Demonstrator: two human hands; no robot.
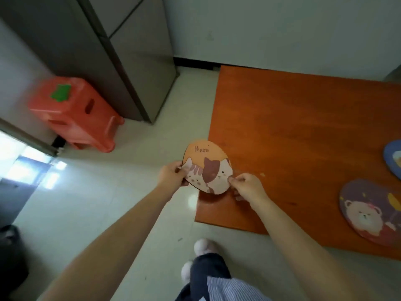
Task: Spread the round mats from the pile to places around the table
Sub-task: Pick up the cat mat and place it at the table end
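Both hands grasp one round mat, the cat mat [207, 168], at frame centre. The left hand [171, 175] pinches its left edge, thumb on the printed face and fingers behind. The right hand [249, 187] pinches its lower right edge between thumb and forefinger. The mat is tilted, its face turned up toward the camera, showing a brown-and-white cat on an orange ground with the word "Meow" near the top. It is held over the left edge of the table [303, 131], partly above the wood and partly above the floor [152, 203]; whether its lower edge touches the tabletop cannot be told.

The orange-brown table fills the right half of the frame. On it, at the lower right, lies the bear mat [368, 213], flat, purple with a white bear, cut off by the frame edge. Above it at the right edge shows a sliver of a blue mat [392, 157], also flat and apart from the bear mat. Both lie well apart from the cat mat.

At bottom centre are the person's dark trouser leg and a light shoe [202, 246] on the pale floor. At the left of the frame stands a red stool [76, 114] with a green patch on top, beside a grey fridge [130, 51] in the upper left.
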